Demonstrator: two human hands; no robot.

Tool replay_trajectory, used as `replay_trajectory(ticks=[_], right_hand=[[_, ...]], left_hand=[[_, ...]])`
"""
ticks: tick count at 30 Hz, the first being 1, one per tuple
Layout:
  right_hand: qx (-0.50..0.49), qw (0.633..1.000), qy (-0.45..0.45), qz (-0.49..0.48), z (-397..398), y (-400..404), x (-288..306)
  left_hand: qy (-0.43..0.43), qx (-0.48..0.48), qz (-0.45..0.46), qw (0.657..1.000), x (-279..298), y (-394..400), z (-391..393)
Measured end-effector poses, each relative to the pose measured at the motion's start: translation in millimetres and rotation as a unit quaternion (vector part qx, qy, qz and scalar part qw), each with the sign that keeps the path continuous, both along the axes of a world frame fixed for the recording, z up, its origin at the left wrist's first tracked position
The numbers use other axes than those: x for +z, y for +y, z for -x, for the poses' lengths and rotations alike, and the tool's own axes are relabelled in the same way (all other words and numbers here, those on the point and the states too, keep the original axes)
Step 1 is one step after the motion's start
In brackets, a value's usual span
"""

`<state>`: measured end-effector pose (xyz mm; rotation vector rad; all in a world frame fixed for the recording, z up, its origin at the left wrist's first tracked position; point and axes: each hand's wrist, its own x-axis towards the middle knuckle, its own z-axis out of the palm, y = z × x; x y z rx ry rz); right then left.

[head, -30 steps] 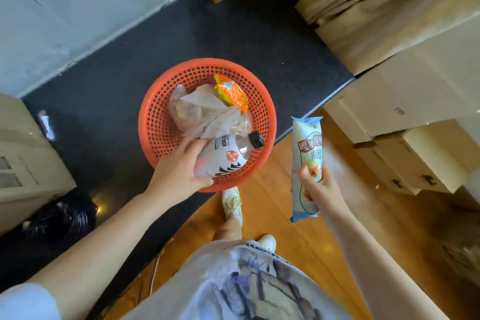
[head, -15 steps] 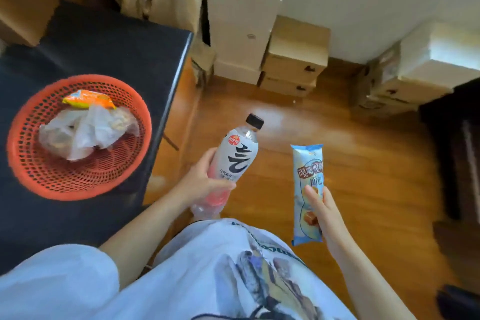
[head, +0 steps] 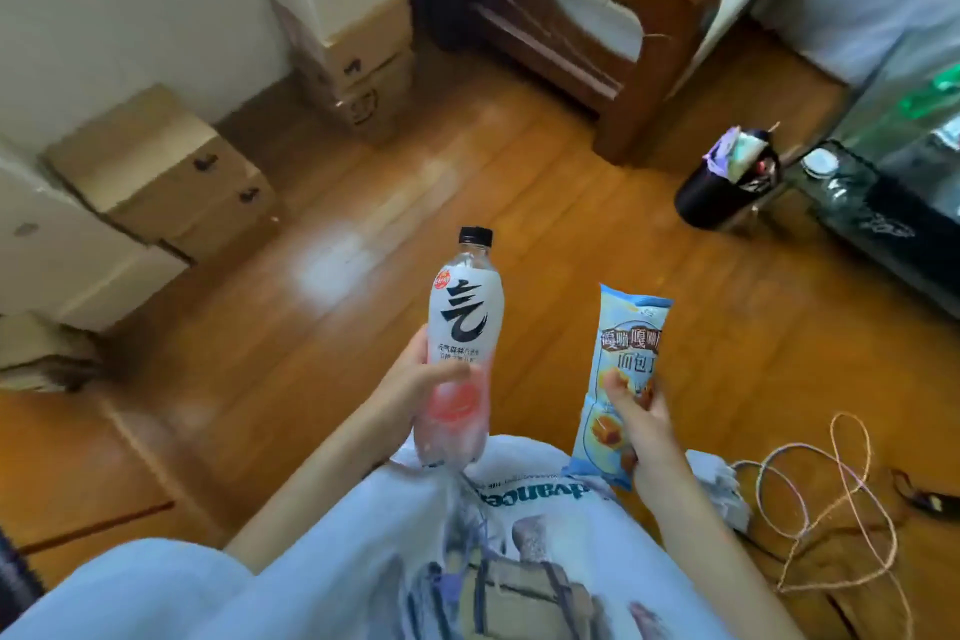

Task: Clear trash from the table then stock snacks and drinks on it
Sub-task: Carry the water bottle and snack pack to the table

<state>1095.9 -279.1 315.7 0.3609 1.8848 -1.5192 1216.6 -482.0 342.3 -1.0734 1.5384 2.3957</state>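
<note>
Ahead, a black bin point(head: 719, 195) holds trash; left hand point(head: 410, 390) grips a clear bottle point(head: 462, 348).

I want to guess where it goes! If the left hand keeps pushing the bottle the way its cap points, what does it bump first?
Likely nothing soon: past the left hand and bottle lies bare wooden floor; depth is unclear.

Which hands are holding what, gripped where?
Left hand grips the bottle around its lower body; right hand holds the snack packet at its lower half.

Orange basket gone; trash bin point(head: 727, 187) now visible.
</note>
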Motion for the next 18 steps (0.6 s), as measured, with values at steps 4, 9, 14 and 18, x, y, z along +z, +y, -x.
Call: replay_trajectory(ticks=[4,9,14,18], right_hand=[[-0.103,0.995,-0.009,-0.013,14.1,38.5,-5.2],[-0.187,0.982,-0.011,-0.022,51.3,54.0,-13.6],[-0.237,0.971,-0.018,-0.032,122.0,52.9,-18.0],[-0.254,0.967,-0.016,-0.033,187.1,42.8,-7.3]], left_hand=[[0.015,-0.086,-0.002,0.996,-2.3,17.5,53.4],[0.030,-0.128,-0.036,0.991,-18.1,25.1,121.8],[0.021,-0.167,-0.039,0.985,-25.0,20.6,212.2],[0.011,-0.182,-0.025,0.983,-17.2,10.2,290.6]])
